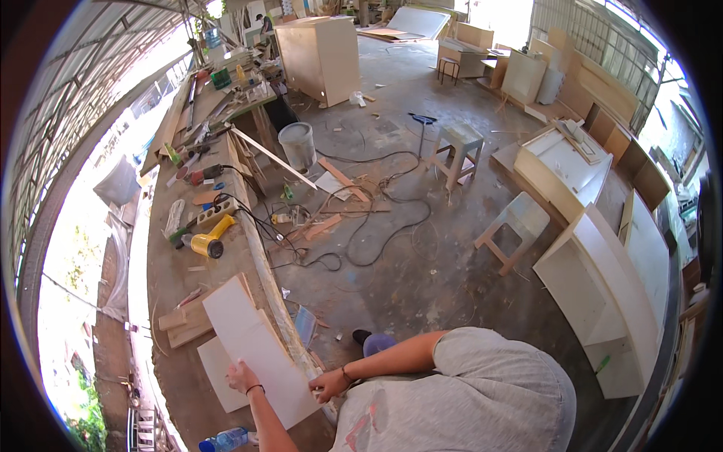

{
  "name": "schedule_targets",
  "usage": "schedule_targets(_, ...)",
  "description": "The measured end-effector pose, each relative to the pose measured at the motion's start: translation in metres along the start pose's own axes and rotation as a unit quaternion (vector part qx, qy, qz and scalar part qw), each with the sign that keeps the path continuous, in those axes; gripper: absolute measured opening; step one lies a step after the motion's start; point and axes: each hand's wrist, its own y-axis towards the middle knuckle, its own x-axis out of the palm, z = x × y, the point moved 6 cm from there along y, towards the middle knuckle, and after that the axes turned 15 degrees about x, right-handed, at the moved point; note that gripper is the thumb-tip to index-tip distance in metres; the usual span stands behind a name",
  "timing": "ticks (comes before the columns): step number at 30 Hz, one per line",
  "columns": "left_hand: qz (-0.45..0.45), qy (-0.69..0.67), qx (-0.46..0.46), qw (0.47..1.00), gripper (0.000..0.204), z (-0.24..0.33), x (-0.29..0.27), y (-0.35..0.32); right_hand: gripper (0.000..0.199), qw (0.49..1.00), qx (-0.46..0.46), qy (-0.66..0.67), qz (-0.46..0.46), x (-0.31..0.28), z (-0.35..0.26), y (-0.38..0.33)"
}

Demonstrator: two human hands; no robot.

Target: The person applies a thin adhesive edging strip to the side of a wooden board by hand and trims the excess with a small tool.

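A long white board point(260, 346) lies slanted on the workbench at the lower left, over another pale panel point(218, 367) and some wooden boards. My left hand point(241, 377) is at its left edge, fingers bent and gripping the board there. Beside the board's right edge is my right hand point(329, 384), its fingers curled closed; a small pale bit shows at the fingertips, too small to name. Each wrist wears a dark band.
On the bench lie a yellow heat gun point(211, 239), a power strip point(217, 213) and a grinder point(203, 174). A bottle point(224, 440) is near its front. Black cables point(384, 256) cross the floor, with stools point(516, 230), a bucket point(298, 145) and cabinets point(602, 301) about.
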Motion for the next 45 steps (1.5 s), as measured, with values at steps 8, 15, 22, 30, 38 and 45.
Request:
schedule_targets(8, -0.035, 0.037, 0.061, 0.997, 0.060, 0.072, 0.022, -0.024, 0.044, 0.971, -0.162, -0.177, -0.018, -0.062, -0.028, 0.017)
schedule_targets(15, -0.086, 0.174, 0.007, 0.981, 0.051, 0.111, 0.051, -0.053, 0.028, 0.955, 0.042, 0.252, 0.152, -0.257, 0.006, -0.046)
schedule_targets(22, -0.009, 0.048, 0.105, 0.993, 0.007, 0.126, 0.039, -0.068, 0.016, 0.897, 0.074, 0.373, 0.223, -0.357, -0.030, -0.044)
schedule_targets(30, -0.002, 0.062, -0.008, 0.998, 0.044, 0.119, 0.020, -0.075, 0.021, 0.946, 0.054, 0.276, 0.163, -0.343, -0.146, 0.057)
schedule_targets(38, 0.017, 0.077, -0.106, 0.991, 0.050, 0.124, 0.029, -0.061, 0.045, 0.985, 0.000, -0.020, 0.170, -0.376, -0.237, 0.154)
schedule_targets(45, 0.070, 0.129, -0.224, 0.963, 0.053, 0.136, 0.039, -0.078, 0.039, 0.839, -0.189, -0.496, 0.120, -0.385, -0.294, 0.228)
